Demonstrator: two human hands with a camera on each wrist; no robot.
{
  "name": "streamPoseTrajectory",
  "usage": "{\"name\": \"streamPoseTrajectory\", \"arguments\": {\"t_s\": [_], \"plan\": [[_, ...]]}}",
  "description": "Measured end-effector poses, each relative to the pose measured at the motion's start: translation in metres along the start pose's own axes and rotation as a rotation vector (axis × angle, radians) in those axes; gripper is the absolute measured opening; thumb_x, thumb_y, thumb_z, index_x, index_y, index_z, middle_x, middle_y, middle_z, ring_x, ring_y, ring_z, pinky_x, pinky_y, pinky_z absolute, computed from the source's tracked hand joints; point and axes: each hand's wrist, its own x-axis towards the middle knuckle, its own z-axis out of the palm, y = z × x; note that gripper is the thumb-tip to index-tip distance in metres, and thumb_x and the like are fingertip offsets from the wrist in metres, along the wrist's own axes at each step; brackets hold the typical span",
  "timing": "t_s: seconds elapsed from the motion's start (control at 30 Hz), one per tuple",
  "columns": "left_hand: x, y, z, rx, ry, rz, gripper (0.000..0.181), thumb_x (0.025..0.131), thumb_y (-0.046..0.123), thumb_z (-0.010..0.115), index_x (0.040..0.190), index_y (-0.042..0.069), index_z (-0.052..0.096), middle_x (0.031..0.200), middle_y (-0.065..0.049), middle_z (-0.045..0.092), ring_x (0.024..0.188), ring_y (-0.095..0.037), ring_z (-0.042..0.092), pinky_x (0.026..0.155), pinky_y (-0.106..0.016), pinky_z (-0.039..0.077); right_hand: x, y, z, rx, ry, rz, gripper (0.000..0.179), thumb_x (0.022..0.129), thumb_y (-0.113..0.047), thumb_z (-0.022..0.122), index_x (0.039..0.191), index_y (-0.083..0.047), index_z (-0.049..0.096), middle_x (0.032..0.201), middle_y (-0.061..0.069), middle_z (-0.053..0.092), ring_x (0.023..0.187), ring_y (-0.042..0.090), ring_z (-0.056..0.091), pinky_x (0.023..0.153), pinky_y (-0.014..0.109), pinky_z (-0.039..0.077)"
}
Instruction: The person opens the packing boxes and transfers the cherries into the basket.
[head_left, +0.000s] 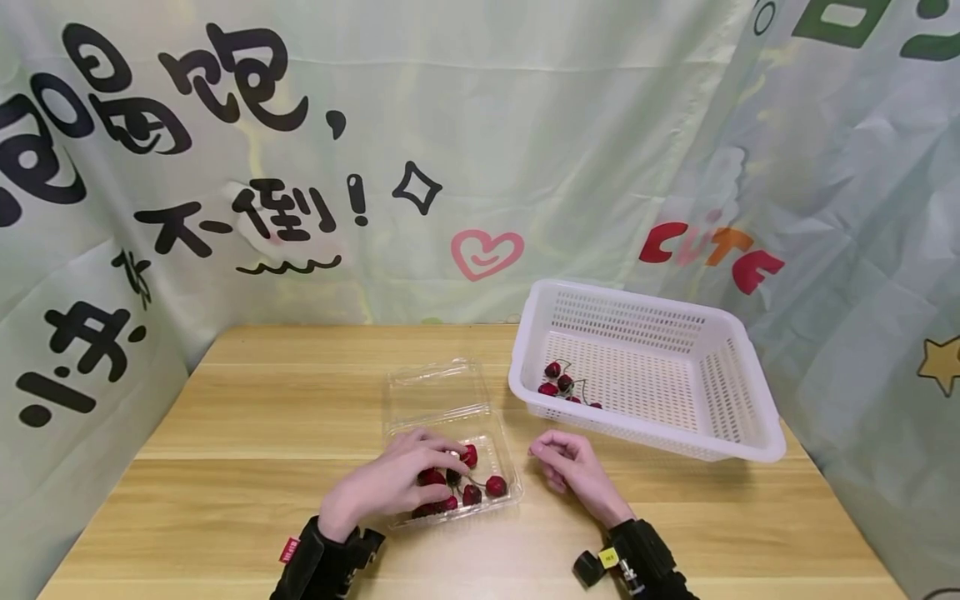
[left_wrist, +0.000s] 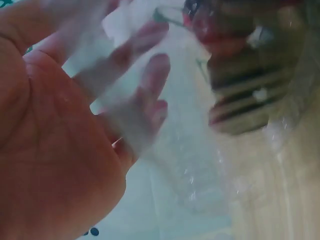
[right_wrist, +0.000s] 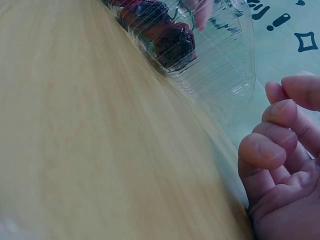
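A clear plastic clamshell box (head_left: 507,458) stands on the table with its lid (head_left: 435,387) folded back. Several dark red cherries (head_left: 496,486) with stems lie inside. Over the box's left part reaches my left hand (head_left: 401,477), its fingers spread and slightly bent above the cherries; no cherry shows in its grasp. In the left wrist view, the fingers (left_wrist: 150,82) appear through clear plastic and are blurred. My right hand (head_left: 576,473) rests at the table, just right of the box, fingers loosely curled around nothing. From the right wrist, cherries (right_wrist: 174,46) show through the box wall.
A white perforated plastic basket (head_left: 750,375) stands behind and right of my right hand. Several stemmed cherries (head_left: 552,370) lie in its left front corner. The wooden table (head_left: 285,400) meets a printed cloth backdrop (head_left: 570,150) at its rear edge.
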Motion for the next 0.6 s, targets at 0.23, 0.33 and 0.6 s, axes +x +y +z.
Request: {"name": "streamPoseTrajectory", "arguments": {"t_s": [0.23, 0.33, 0.6], "plan": [[0.0034, 0.0049, 0.0052, 0.006, -0.009, -0.043, 0.026, 0.097, 0.018, 0.066, 0.122, 0.018, 0.073, 0.143, -0.002, 0.062, 0.128, -0.026, 0.05, 0.109, -0.057, 0.036, 0.0001, 0.0002, 0.0009, -0.005, 0.003, -0.002, 0.031, 0.103, -0.012, 0.054, 0.103, 0.019, 0.053, 0.063, -0.009, 0.053, 0.049, 0.003, 0.039, 0.04, 0.023, 0.029], [0.0049, 0.0052, 0.0071, 0.025, -0.003, -0.043, 0.029, 0.098, 0.019, 0.065, 0.126, 0.016, 0.071, 0.139, 0.0, 0.065, 0.127, -0.024, 0.051, 0.108, -0.054, 0.038, 0.0001, 0.0002, 0.0009, -0.008, 0.005, -0.004, 0.029, 0.103, -0.011, 0.054, 0.102, 0.018, 0.055, 0.063, -0.009, 0.053, 0.049, 0.003, 0.039, 0.039, 0.023, 0.029], [0.009, 0.0067, 0.0086, 0.007, 0.038, -0.059, 0.027, 0.096, 0.021, 0.068, 0.122, 0.015, 0.074, 0.123, 0.001, 0.072, 0.12, -0.021, 0.057, 0.105, -0.047, 0.044, 0.0003, -0.0003, 0.0008, -0.018, 0.01, -0.01, 0.03, 0.103, -0.011, 0.054, 0.102, 0.018, 0.054, 0.063, -0.01, 0.053, 0.049, 0.002, 0.04, 0.039, 0.024, 0.03]]}}
